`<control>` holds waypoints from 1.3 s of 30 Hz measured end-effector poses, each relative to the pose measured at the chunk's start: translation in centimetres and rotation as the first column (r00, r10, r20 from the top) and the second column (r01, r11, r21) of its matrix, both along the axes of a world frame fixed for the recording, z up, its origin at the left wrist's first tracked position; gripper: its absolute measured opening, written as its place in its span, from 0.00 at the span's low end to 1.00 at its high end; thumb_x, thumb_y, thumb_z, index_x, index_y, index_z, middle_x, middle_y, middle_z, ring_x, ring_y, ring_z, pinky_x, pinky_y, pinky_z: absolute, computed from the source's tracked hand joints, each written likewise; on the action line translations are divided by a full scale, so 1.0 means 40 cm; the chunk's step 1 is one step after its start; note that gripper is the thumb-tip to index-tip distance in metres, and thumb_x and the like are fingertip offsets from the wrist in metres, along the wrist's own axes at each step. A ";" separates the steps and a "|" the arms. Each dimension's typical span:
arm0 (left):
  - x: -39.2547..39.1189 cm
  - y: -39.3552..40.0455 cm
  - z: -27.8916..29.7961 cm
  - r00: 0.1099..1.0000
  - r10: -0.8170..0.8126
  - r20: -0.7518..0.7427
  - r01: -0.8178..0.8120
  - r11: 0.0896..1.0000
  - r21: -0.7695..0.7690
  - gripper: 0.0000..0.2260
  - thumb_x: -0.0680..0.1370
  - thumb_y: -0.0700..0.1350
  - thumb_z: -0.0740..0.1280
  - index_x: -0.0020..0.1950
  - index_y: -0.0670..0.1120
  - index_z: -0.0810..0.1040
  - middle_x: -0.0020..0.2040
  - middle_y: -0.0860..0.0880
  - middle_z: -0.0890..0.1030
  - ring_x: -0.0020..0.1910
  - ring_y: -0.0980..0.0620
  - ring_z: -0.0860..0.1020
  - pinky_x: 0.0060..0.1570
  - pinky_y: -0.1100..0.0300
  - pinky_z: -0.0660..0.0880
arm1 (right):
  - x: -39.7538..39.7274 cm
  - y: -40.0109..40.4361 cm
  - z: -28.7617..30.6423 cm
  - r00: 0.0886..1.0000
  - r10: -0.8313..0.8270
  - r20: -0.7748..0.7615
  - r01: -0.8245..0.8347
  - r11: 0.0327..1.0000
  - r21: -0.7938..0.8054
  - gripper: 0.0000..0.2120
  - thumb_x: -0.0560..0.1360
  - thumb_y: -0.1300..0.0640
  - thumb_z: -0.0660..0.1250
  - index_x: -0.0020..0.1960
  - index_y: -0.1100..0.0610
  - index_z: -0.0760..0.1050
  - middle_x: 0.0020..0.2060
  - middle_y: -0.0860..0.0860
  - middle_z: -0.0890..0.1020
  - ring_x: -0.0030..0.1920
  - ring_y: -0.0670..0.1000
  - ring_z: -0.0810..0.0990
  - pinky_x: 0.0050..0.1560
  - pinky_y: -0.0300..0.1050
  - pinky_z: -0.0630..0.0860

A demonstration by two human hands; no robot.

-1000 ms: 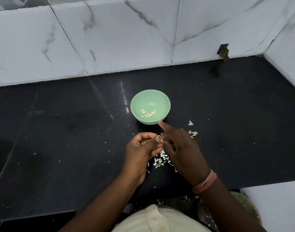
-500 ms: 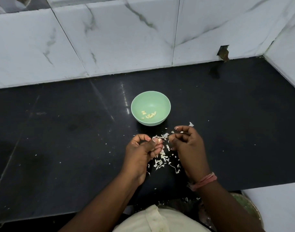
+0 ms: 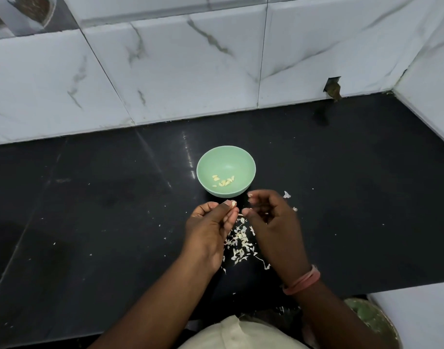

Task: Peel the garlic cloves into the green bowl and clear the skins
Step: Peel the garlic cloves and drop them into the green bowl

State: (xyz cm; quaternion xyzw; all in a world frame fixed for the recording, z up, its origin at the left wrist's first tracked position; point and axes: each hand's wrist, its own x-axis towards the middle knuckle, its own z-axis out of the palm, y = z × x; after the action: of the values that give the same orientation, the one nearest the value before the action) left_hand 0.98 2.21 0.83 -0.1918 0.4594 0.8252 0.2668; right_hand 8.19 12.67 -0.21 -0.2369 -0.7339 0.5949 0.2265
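Observation:
The green bowl (image 3: 243, 162) stands on the black counter with several peeled garlic cloves (image 3: 224, 182) lying in its bottom. Just in front of it my left hand (image 3: 211, 230) pinches a small pale garlic clove (image 3: 233, 203) between thumb and fingers. My right hand (image 3: 273, 222) hovers beside it with fingers curled, a thin scrap of skin pinched at its fingertips. A heap of white garlic skins (image 3: 240, 244) lies on the counter between and beneath both hands.
The black counter (image 3: 102, 210) runs to a white marble-tiled wall at the back and right. Stray skin flakes (image 3: 287, 195) lie right of the bowl. A greenish round container (image 3: 374, 321) sits below the counter edge at lower right.
My right hand drew its pointing finger back from the bowl's rim, curled, and shifted slightly right. My left hand lifted a little toward the bowl, still holding the clove.

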 end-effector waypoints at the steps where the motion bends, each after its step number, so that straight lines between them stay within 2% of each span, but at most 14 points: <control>1: 0.007 0.002 0.002 0.999 0.007 -0.034 -0.008 1.000 -0.016 0.10 0.74 0.30 0.72 0.46 0.41 0.73 0.38 0.40 0.84 0.36 0.49 0.85 0.44 0.61 0.83 | -0.005 -0.005 0.004 1.000 0.027 -0.015 -0.026 0.998 0.060 0.18 0.73 0.68 0.73 0.57 0.51 0.80 0.49 0.48 0.82 0.46 0.45 0.82 0.49 0.34 0.78; 4: 0.016 0.003 0.009 0.989 0.011 -0.146 -0.023 0.997 -0.080 0.11 0.74 0.31 0.72 0.46 0.42 0.72 0.40 0.39 0.82 0.35 0.49 0.84 0.41 0.61 0.82 | -0.017 -0.017 0.010 0.997 0.067 -0.046 -0.059 0.985 0.163 0.22 0.73 0.70 0.72 0.61 0.50 0.79 0.49 0.44 0.81 0.49 0.46 0.81 0.52 0.32 0.77; 9: 0.016 -0.001 0.007 0.977 -0.013 -0.213 -0.012 0.993 -0.115 0.13 0.73 0.31 0.73 0.45 0.44 0.72 0.41 0.39 0.81 0.36 0.48 0.82 0.40 0.62 0.81 | -0.018 -0.022 0.014 0.999 0.002 -0.047 -0.001 1.000 0.030 0.17 0.75 0.68 0.72 0.58 0.50 0.79 0.44 0.41 0.84 0.47 0.42 0.84 0.51 0.34 0.79; 12: 0.018 -0.002 0.003 0.986 -0.004 -0.166 -0.007 0.998 -0.065 0.14 0.74 0.30 0.72 0.46 0.44 0.71 0.42 0.38 0.82 0.35 0.48 0.82 0.37 0.62 0.81 | -0.022 -0.014 0.010 0.999 -0.017 -0.050 0.012 0.994 -0.110 0.14 0.74 0.70 0.72 0.54 0.55 0.78 0.42 0.49 0.84 0.44 0.44 0.84 0.46 0.39 0.81; 15: 0.018 -0.003 -0.001 0.995 -0.006 -0.098 0.004 1.000 -0.023 0.14 0.74 0.30 0.72 0.48 0.44 0.70 0.42 0.39 0.84 0.36 0.48 0.84 0.39 0.62 0.82 | -0.029 0.000 0.012 0.997 -0.053 -0.064 0.027 0.934 -0.357 0.11 0.75 0.73 0.69 0.52 0.62 0.73 0.41 0.58 0.83 0.38 0.50 0.83 0.40 0.40 0.81; 17: 0.013 -0.004 -0.005 0.998 -0.002 -0.056 0.001 1.000 -0.016 0.14 0.74 0.30 0.72 0.47 0.44 0.70 0.41 0.39 0.83 0.37 0.48 0.84 0.42 0.61 0.83 | -0.033 0.003 0.009 0.996 -0.069 -0.064 0.033 0.889 -0.456 0.10 0.76 0.73 0.68 0.51 0.62 0.71 0.39 0.57 0.82 0.35 0.51 0.81 0.37 0.42 0.81; 20: -0.002 0.000 -0.017 0.998 0.036 0.059 -0.036 0.999 0.007 0.13 0.73 0.31 0.73 0.47 0.43 0.72 0.41 0.40 0.82 0.37 0.49 0.85 0.41 0.61 0.83 | -0.038 0.007 0.001 0.991 -0.121 -0.049 0.076 0.840 -0.537 0.11 0.75 0.72 0.70 0.51 0.60 0.73 0.38 0.56 0.82 0.34 0.50 0.81 0.35 0.42 0.79; 24: -0.049 0.005 -0.036 0.971 0.077 0.224 -0.086 0.996 0.030 0.15 0.75 0.32 0.72 0.60 0.39 0.76 0.43 0.42 0.83 0.34 0.53 0.84 0.35 0.64 0.82 | -0.038 0.018 -0.006 0.987 -0.158 -0.025 0.117 0.818 -0.563 0.10 0.74 0.70 0.72 0.51 0.62 0.75 0.38 0.57 0.83 0.35 0.51 0.81 0.36 0.43 0.80; 27: -0.093 0.011 -0.037 0.945 0.133 0.299 -0.143 0.990 0.012 0.07 0.76 0.32 0.71 0.54 0.35 0.80 0.45 0.43 0.82 0.39 0.53 0.82 0.35 0.65 0.82 | -0.034 0.018 -0.011 0.988 -0.156 -0.003 0.129 0.827 -0.548 0.08 0.74 0.70 0.72 0.49 0.63 0.76 0.34 0.55 0.83 0.33 0.51 0.81 0.36 0.45 0.80; 30: -0.118 0.022 -0.031 0.933 0.185 0.309 -0.201 0.979 0.021 0.14 0.76 0.31 0.71 0.61 0.34 0.78 0.48 0.41 0.82 0.43 0.51 0.82 0.35 0.64 0.82 | -0.030 0.010 -0.015 0.992 -0.126 0.014 0.114 0.837 -0.535 0.07 0.74 0.70 0.72 0.46 0.62 0.76 0.33 0.54 0.83 0.32 0.51 0.80 0.38 0.49 0.79; 34: -0.132 0.035 -0.024 0.928 0.229 0.294 -0.240 0.971 0.002 0.22 0.75 0.30 0.72 0.68 0.34 0.74 0.54 0.39 0.82 0.44 0.48 0.83 0.31 0.64 0.81 | -0.027 0.000 -0.012 0.995 -0.103 0.011 0.094 0.847 -0.523 0.06 0.74 0.69 0.72 0.46 0.64 0.76 0.33 0.55 0.83 0.32 0.53 0.80 0.38 0.48 0.79; 37: -0.132 0.044 -0.013 0.929 0.262 0.259 -0.264 0.964 -0.029 0.20 0.75 0.29 0.71 0.66 0.33 0.74 0.54 0.38 0.82 0.43 0.47 0.83 0.34 0.63 0.82 | -0.030 0.001 -0.010 0.995 -0.102 0.015 0.095 0.851 -0.517 0.06 0.75 0.69 0.72 0.45 0.63 0.76 0.33 0.56 0.82 0.32 0.53 0.79 0.35 0.44 0.78; 39: -0.126 0.047 -0.008 0.933 0.272 0.234 -0.265 0.962 -0.061 0.13 0.75 0.28 0.70 0.58 0.36 0.75 0.53 0.37 0.82 0.43 0.47 0.83 0.38 0.60 0.83 | -0.032 0.006 -0.010 0.995 -0.100 0.027 0.100 0.857 -0.505 0.06 0.74 0.68 0.73 0.45 0.63 0.76 0.33 0.56 0.82 0.31 0.52 0.79 0.34 0.43 0.78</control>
State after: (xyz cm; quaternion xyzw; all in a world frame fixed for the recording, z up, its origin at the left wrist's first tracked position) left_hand -4.07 4.08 0.50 -0.3550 0.4046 0.8181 0.2025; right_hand 6.89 12.90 -0.60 -0.3258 -0.5392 0.7537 0.1874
